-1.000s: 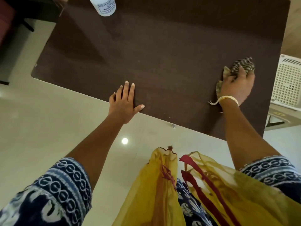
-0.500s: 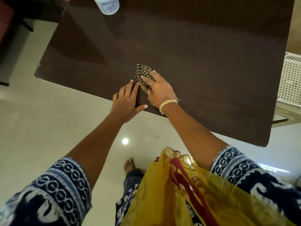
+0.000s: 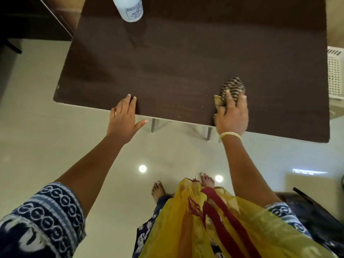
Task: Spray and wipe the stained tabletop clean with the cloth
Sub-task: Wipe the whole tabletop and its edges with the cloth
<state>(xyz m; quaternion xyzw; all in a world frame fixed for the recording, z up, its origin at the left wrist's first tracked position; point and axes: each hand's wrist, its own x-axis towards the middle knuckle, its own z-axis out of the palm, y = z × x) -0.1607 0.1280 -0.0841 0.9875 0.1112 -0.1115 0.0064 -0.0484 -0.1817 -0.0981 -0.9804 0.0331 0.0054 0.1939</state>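
Wiping dark tabletop point(image 3: 186, 53) with striped cloth point(image 3: 233, 87).
Right hand point(image 3: 231, 116) at 4 o'clock, fingers spread flat, pressing cloth near front edge; left hand point(image 3: 123, 118) at 7, fingers together, flat on edge; white bottle point(image 3: 130, 8) at 11.

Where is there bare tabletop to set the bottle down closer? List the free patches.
Free: the wide middle of the tabletop, between the white bottle at the far edge and the two hands; also the right side toward the white basket. Crowded: the near edge, under the left hand and the right hand pressing the cloth.
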